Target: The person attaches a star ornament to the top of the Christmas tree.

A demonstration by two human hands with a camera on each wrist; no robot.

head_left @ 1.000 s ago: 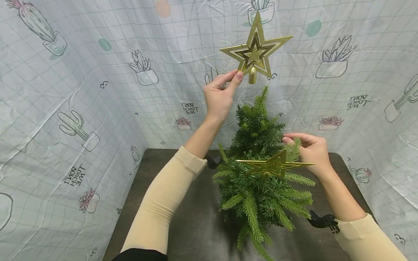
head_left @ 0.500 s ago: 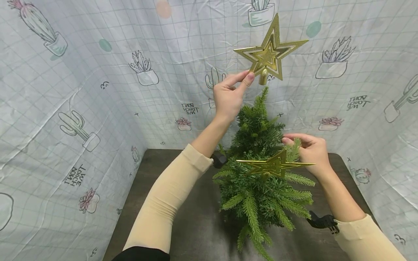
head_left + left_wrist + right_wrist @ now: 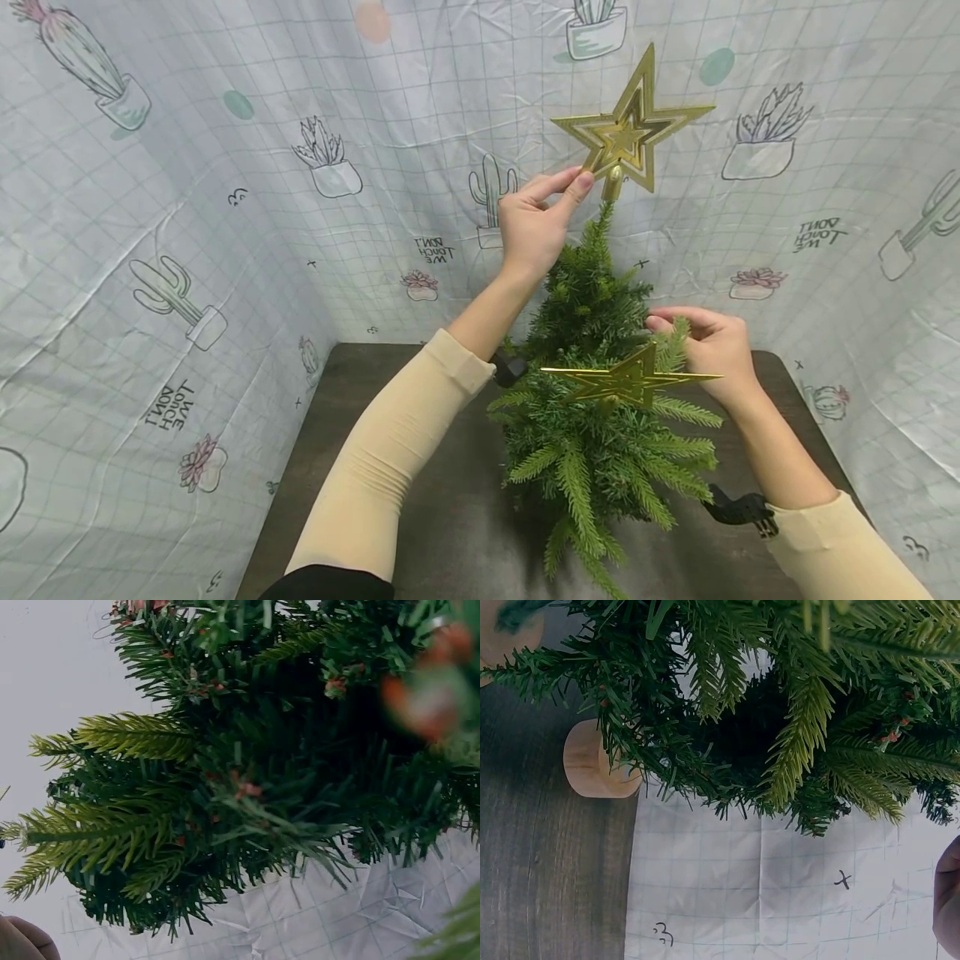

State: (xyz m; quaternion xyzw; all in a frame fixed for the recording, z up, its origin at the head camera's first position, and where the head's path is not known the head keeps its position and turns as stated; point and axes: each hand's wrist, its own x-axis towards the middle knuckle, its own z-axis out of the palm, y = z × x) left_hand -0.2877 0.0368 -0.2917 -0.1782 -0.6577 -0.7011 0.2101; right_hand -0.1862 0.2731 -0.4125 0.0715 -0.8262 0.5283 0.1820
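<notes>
My left hand (image 3: 534,229) pinches the lower left point of a gold star tree topper (image 3: 624,140) between thumb and fingers. The star's hollow socket (image 3: 612,185) meets the top tip of a small artificial Christmas tree (image 3: 588,287); whether the tip is inside it I cannot tell. With curled fingers, my right hand (image 3: 720,354) pinches the end of a branch at the tree's right side. A second gold star (image 3: 622,379) sits low on the tree's front, tilted nearly edge-on. Only bits of the left hand (image 3: 26,941) and right hand (image 3: 949,900) show in the wrist views.
The tree stands on a dark wooden table (image 3: 450,500). Cactus-print cloth (image 3: 405,150) surrounds it at the back and sides. A round, pale wooden piece (image 3: 585,759) shows under the branches in the right wrist view.
My left hand has carried the star to the right and then slightly down, bringing its socket to the tree's tip. The right hand has stayed in place.
</notes>
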